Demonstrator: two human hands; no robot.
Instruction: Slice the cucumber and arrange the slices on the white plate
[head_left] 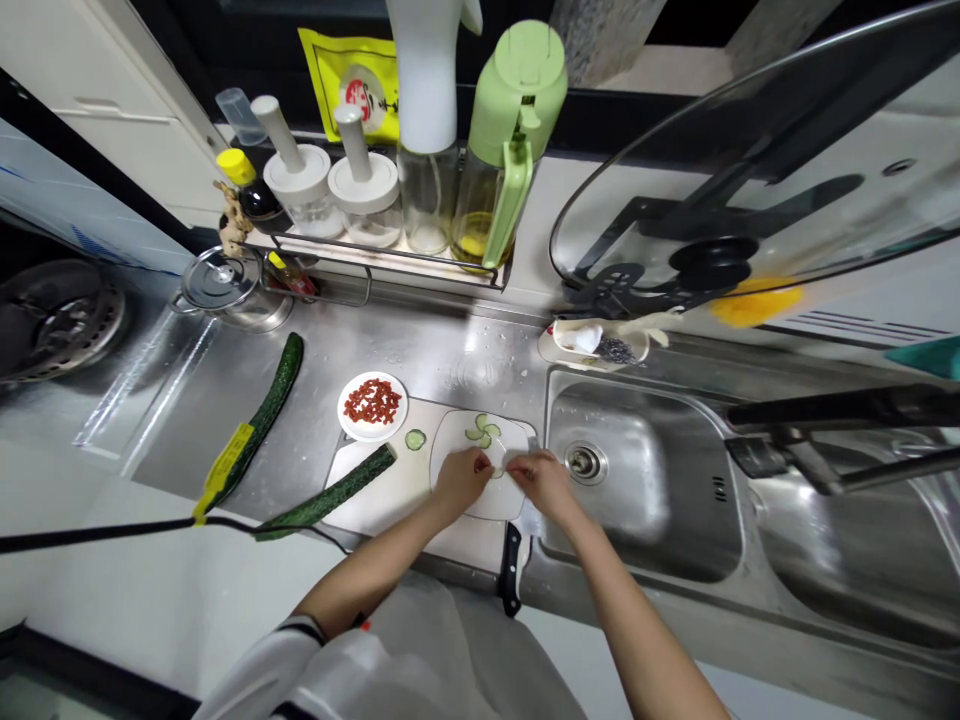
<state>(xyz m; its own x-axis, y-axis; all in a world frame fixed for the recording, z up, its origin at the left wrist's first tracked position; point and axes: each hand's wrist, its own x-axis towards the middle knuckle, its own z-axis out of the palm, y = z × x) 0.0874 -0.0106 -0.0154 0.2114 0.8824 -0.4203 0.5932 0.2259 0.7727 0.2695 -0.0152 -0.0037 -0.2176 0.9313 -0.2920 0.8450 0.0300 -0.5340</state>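
Note:
My left hand [465, 478] and my right hand [541, 478] meet over the near part of a white plate [448, 432]. Both have fingertips pinched around a small, thin, pale piece that looks like a cucumber slice [497, 472]; the fingers cover much of it. Toward the plate's far side, several cut cucumber slices [483, 431] lie in a curved, petal-like pattern. The plate rests on a white cutting board [409, 500]. Left of it on the board are a single round cucumber slice [415, 439] and a cut cucumber [337, 500].
A small dish of red bits [373, 405] touches the board's far left. A whole cucumber [274, 400] with yellow tape lies further left. A black-handled knife [510, 570] sticks out at the front edge. Right is a steel sink [645, 470]; behind stands a condiment rack [390, 258].

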